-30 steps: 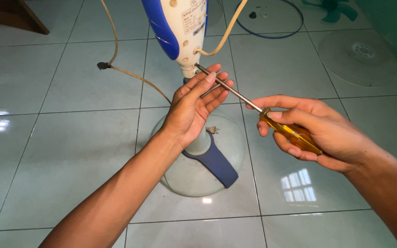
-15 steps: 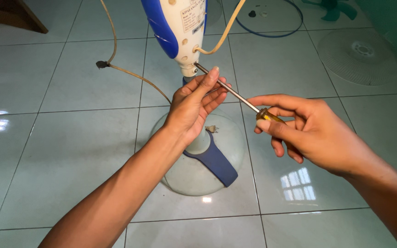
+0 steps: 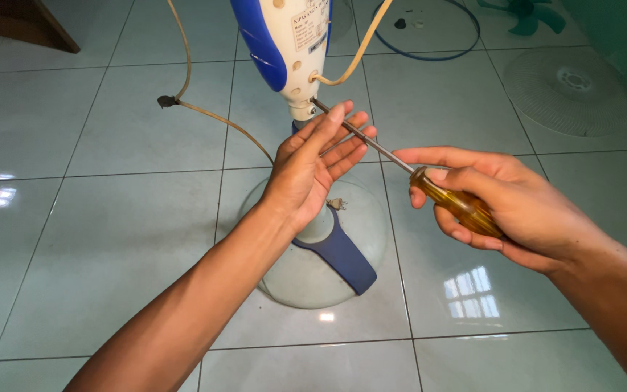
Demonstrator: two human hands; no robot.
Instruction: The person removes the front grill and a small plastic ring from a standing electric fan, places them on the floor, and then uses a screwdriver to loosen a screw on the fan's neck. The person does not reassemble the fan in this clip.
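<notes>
In the head view, the right hand (image 3: 506,199) is clenched around the amber handle of a flathead screwdriver (image 3: 429,183), whose steel shaft runs up and to the left, its tip meeting the lower end of the white-and-blue fan body (image 3: 288,51). The left hand (image 3: 310,170) is released, fingers stretched out flat beneath the shaft and steadying it, just below the fan body. Under the left wrist stands the round pale fan base (image 3: 284,279) with a blue strip across it. A small rectangular white label sits on the fan body above the left fingertips. A beige power cord (image 3: 212,116) loops away beyond the left hand. Past the right hand, well apart, lie a wire fan guard (image 3: 571,91) and a blue ring (image 3: 437,51). The tiled floor (image 3: 88,203) lies open on both outer sides of the arms.
</notes>
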